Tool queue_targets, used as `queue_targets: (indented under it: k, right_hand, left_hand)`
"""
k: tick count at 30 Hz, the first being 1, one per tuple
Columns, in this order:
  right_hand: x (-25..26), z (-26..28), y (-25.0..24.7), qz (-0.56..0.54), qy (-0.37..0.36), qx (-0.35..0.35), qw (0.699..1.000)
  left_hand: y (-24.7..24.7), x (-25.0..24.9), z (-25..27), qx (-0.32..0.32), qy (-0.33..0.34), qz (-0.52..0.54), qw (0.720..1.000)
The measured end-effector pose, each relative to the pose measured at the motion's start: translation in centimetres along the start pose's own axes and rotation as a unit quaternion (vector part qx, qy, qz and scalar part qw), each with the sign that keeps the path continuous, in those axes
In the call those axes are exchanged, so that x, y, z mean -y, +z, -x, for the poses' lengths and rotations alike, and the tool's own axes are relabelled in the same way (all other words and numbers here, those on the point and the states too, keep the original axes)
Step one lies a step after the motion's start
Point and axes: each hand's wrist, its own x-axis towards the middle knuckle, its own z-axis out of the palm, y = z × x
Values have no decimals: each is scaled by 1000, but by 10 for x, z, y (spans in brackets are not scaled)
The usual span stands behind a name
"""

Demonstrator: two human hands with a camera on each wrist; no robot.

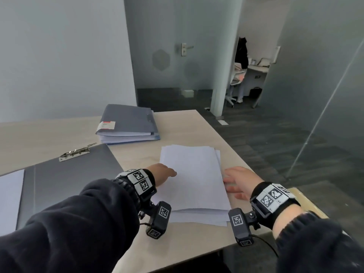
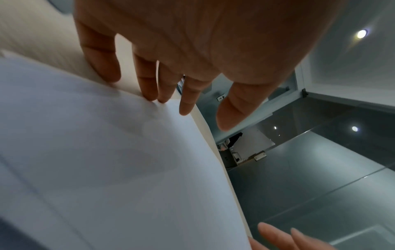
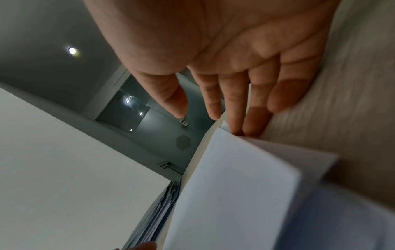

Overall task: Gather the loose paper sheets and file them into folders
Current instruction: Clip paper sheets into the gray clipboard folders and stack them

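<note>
A loose stack of white paper sheets (image 1: 194, 180) lies on the beige table (image 1: 177, 127), its edges slightly uneven. My left hand (image 1: 163, 173) rests at the stack's left edge, its straight fingertips (image 2: 149, 94) touching the paper (image 2: 96, 152). My right hand (image 1: 239, 182) lies flat at the stack's right edge, its fingers (image 3: 254, 121) against the sheets' (image 3: 230, 186) side. An open dark folder (image 1: 65, 180) with a metal clip (image 1: 75, 152) lies to the left, with a white sheet (image 1: 9, 196) in its left half. A closed grey folder (image 1: 128, 123) full of papers lies behind.
The table's right edge (image 1: 254, 166) runs just beyond my right hand, with dark floor past it. A glass partition (image 1: 325, 115) stands to the right. A grey door (image 1: 177, 50) and an office desk with a chair (image 1: 236, 79) are far behind.
</note>
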Motion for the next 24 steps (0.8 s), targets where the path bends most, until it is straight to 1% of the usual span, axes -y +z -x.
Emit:
queue_targets:
  k: [1,3,5,7,8,10,12,14,16,17,19,22,24]
  right_hand:
    - [-2,0,-6,29,-7,-8,1000]
    - [-9,-3,-23,83,-31,-47,995]
    - [-20,-8,-41,120,-35,-85,989]
    - [-35,-14,-60,171,-7,-107,979]
    - [-41,-13,-68,179,12,-112,977]
    - [-53,-15,-85,157,41,-113,980]
    - [-66,-16,-98,129,74,-103,984]
    - [-79,-18,-109,78,90,-91,989]
    - [-93,-21,-120,22,90,-95,991]
    - [-99,-26,-126,16,82,-98,992]
    - [-99,-23,-136,47,42,-125,990]
    - [-88,-10,-144,54,-31,-186,981]
    - [-75,0,-142,42,-89,-211,972]
  left_hand:
    - [3,-4,0,10,1,-23,1000]
    - [10,-14,-1,27,3,-54,998]
    - [21,-23,-4,32,11,-65,997]
    - [35,-32,-8,34,33,-71,996]
    - [43,-37,-10,41,41,-66,996]
    - [58,-51,-8,43,53,-72,995]
    - [73,-66,-5,64,70,-92,991]
    - [87,-77,-4,79,90,-93,988]
    - [100,-82,-6,103,97,-84,986]
    - [106,-83,-8,114,102,-67,986]
    - [115,-82,-15,133,115,-33,984]
    - [117,-81,-21,131,112,28,985]
    - [116,-79,-26,110,107,44,987]
